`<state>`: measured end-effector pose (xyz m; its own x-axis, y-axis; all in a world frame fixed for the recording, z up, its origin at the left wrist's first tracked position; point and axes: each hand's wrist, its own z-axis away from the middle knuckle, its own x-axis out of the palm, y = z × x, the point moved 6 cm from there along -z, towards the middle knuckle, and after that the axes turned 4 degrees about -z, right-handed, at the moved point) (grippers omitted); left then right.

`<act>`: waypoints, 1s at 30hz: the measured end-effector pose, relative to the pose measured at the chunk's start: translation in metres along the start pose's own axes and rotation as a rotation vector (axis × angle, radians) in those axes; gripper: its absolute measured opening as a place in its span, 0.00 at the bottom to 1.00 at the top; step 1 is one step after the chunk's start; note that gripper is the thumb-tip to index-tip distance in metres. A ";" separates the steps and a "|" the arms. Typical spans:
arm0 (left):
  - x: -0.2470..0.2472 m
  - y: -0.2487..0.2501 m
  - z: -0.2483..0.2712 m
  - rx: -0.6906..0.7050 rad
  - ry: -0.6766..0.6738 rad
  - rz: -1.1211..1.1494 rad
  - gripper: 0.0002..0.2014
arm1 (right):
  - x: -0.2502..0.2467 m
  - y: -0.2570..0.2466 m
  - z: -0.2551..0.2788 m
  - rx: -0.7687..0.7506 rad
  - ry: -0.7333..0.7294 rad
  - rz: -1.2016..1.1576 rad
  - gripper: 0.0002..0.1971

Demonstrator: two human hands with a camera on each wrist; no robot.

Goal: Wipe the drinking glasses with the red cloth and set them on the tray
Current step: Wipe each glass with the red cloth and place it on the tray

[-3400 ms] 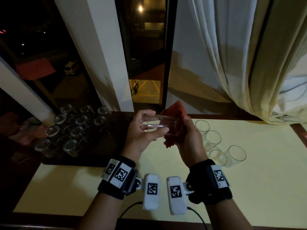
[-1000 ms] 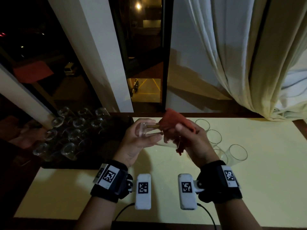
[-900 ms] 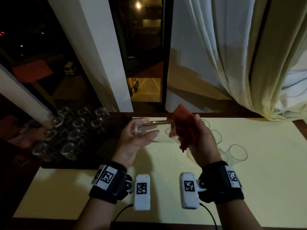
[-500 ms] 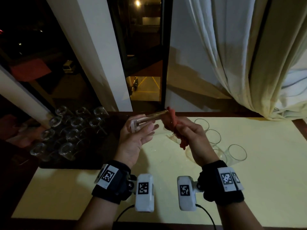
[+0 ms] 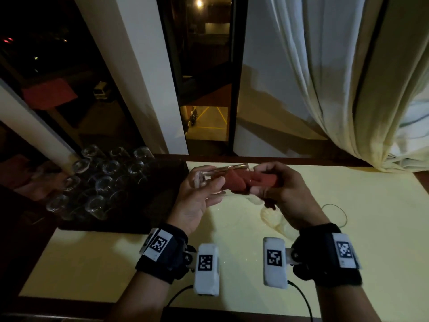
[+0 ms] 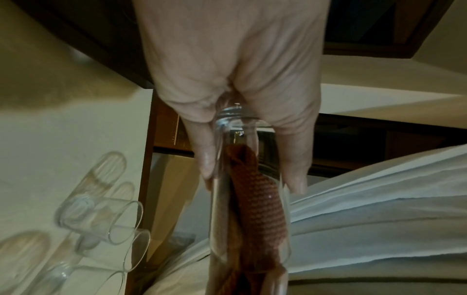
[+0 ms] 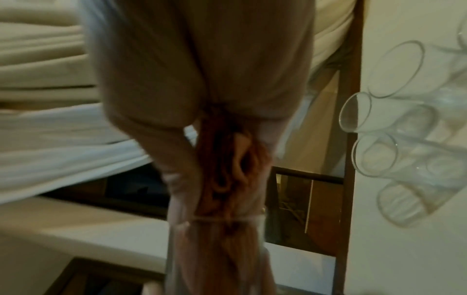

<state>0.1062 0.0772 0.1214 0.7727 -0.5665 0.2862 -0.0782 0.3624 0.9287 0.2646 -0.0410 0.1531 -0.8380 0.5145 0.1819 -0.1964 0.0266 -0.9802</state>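
The left hand grasps a drinking glass near its base, holding it on its side above the table, near the far edge. The right hand clutches the red cloth, which is pushed into the glass mouth (weave visible through the wall in the left wrist view). The dark tray occupies the table's far left corner and carries upturned glasses. Further glasses stand near the far edge, right of the hands.

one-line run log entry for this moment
step: wiping inside glass | left hand: holds glass | right hand: pushes red cloth in | tray: glasses on it
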 end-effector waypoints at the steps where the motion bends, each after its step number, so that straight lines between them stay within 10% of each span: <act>1: -0.001 -0.001 -0.001 0.003 0.011 0.014 0.32 | 0.000 -0.003 0.000 -0.043 0.041 0.028 0.20; 11: 0.000 0.005 0.003 0.069 0.064 0.041 0.31 | 0.043 0.000 0.009 -0.018 -0.204 0.007 0.20; 22: 0.005 0.009 0.010 -0.086 -0.170 -0.118 0.20 | 0.039 -0.002 0.004 -0.162 0.006 -0.031 0.22; 30: -0.015 0.026 0.006 0.196 -0.068 -0.420 0.34 | 0.046 0.018 -0.002 0.079 -0.172 -0.151 0.22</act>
<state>0.0886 0.0905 0.1427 0.7202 -0.6841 -0.1158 0.1101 -0.0521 0.9926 0.2230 -0.0153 0.1438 -0.8693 0.3560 0.3429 -0.3592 0.0216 -0.9330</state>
